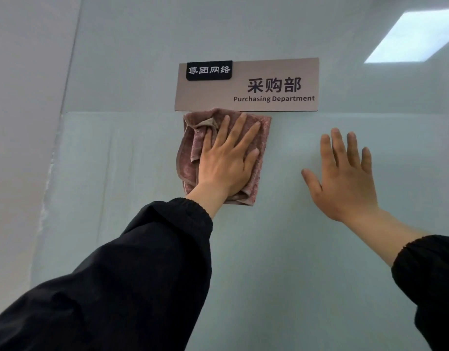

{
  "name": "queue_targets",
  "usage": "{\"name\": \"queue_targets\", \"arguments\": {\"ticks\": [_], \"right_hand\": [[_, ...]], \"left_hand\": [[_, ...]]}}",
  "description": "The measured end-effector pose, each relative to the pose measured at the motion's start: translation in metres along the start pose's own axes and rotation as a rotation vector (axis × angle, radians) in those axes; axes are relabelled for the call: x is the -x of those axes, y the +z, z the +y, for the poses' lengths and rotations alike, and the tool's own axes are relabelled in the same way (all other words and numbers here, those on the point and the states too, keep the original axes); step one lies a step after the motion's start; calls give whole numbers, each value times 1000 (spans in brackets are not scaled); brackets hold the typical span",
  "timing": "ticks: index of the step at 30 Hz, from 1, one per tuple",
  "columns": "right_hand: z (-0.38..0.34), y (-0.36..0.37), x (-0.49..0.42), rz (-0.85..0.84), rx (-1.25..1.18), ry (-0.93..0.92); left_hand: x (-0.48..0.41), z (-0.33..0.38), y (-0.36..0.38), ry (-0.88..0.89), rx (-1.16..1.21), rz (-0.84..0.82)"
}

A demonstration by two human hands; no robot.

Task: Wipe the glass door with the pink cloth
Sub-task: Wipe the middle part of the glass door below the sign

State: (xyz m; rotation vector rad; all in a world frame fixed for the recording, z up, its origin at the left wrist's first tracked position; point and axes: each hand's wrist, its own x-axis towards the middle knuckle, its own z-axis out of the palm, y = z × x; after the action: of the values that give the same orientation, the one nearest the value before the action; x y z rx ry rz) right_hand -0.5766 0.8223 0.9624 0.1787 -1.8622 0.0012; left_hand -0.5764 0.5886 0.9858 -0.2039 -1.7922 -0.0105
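Observation:
The frosted glass door (122,173) fills the view in front of me. A folded pink cloth (190,138) lies flat against the glass just under a sign. My left hand (226,163) presses the cloth to the glass with straight, spread fingers pointing up and right. To the right of it, my right hand (345,178) rests flat on the bare glass, fingers spread, holding nothing. Both arms wear black sleeves.
A beige sign (246,84) reading "Purchasing Department" with a black tag is fixed on the glass directly above the cloth. A white wall (23,97) borders the glass on the left. A ceiling light (413,36) reflects at the upper right.

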Motion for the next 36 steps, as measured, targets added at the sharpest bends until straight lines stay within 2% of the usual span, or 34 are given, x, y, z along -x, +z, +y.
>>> {"name": "queue_targets", "arguments": {"ticks": [3,8,12,14,17,20,22,24,27,32,36], "right_hand": [[-24,-5,3,-53,-18,46],[-79,-13,2,-43,-59,-116],[-116,-23,-7,24,-230,-150],[-128,-25,-13,82,-280,-168],[-143,-25,-23,100,-311,-150],[-157,-22,-29,102,-291,-119],[-168,-19,-31,140,-243,-147],[-180,-18,-34,164,-253,-186],[-191,-12,-40,123,-300,-161],[-190,-10,-51,133,-260,-122],[-195,-4,-61,190,-172,-163]], "left_hand": [[0,-1,-2,-11,12,1],[0,-9,-7,-3,11,-40],[-6,-16,-17,45,59,-168],[-11,-27,-25,96,149,-214],[-18,-47,-42,79,439,-239],[-18,-56,-54,98,501,-155],[-17,-63,-53,176,463,-69],[-15,-73,-51,203,307,12],[-6,-96,-53,113,34,83],[16,-149,-57,-118,-44,111],[24,-174,-59,-208,-130,110]]}}
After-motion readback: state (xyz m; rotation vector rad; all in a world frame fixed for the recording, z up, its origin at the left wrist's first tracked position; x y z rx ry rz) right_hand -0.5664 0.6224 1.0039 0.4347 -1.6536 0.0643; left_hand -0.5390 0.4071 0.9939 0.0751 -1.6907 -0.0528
